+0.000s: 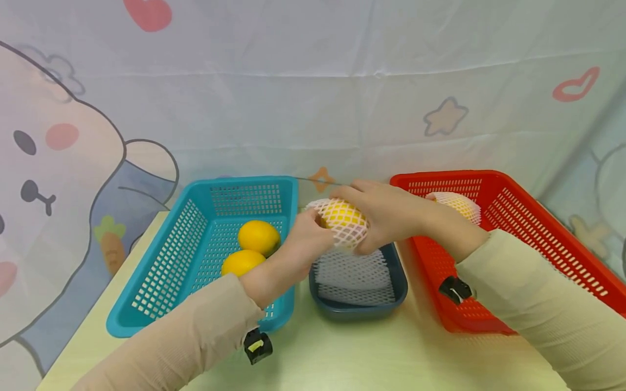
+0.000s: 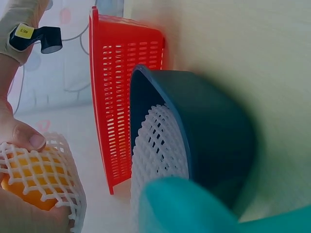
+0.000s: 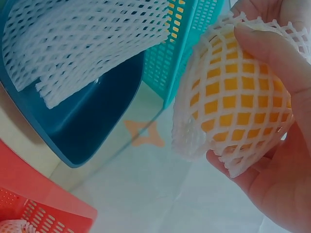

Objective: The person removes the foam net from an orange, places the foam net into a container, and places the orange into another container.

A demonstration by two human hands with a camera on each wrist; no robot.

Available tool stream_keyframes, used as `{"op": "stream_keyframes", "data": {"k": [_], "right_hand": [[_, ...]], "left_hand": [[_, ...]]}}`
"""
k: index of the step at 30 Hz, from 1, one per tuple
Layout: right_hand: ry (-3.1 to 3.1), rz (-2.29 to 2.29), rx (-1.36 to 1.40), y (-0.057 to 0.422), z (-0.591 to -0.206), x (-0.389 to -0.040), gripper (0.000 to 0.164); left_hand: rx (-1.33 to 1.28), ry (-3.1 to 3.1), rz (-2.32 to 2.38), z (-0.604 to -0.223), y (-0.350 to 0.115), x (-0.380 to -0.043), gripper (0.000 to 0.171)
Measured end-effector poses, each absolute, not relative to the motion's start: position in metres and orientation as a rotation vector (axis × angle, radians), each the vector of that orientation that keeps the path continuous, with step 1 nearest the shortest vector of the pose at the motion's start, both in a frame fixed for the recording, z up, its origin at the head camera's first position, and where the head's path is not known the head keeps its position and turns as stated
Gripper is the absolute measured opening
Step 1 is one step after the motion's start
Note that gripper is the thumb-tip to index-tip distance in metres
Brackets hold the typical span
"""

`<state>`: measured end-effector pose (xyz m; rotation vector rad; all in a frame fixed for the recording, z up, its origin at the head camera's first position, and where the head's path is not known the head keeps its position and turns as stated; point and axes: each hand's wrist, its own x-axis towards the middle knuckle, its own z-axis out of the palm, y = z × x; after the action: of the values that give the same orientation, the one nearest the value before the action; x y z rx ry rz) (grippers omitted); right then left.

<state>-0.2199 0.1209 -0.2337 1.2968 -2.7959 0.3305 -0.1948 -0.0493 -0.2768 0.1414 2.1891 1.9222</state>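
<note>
Over the small dark-blue bin, both hands hold a yellow fruit in a white foam net sleeve. My left hand grips its near left side, fingers curled at the net. From the right, my right hand holds the fruit with thumb and fingers around it. In the right wrist view the net is stretched over most of the fruit, its cut edge hanging loose. Flat white foam nets lie stacked in the bin below.
At left, a teal basket holds two bare yellow fruits. A red basket at right holds a fruit in a net sleeve, partly behind the right arm. A patterned cloth hangs behind the table.
</note>
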Motion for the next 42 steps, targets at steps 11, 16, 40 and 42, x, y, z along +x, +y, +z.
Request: {"op": "stream_keyframes", "data": {"k": [11,16,40,42], "right_hand": [[-2.840,0.386,1.308,0.124,-0.233,-0.221,0.078],[-2.853,0.402,1.303,0.126,-0.232,-0.222,0.080],[-2.883,0.540,1.251,0.132,-0.232,-0.224,0.075],[-2.875,0.544,1.252,0.133,-0.231,-0.224,0.072]], "left_hand": [[0.141,2.198,1.925,-0.276,-0.051,-0.195,0.040],[0.139,2.182,1.926,-0.276,-0.051,-0.197,0.040],[0.240,2.168,1.911,-0.275,-0.061,-0.200,0.051],[0.236,2.167,1.912,-0.275,-0.061,-0.200,0.056]]}}
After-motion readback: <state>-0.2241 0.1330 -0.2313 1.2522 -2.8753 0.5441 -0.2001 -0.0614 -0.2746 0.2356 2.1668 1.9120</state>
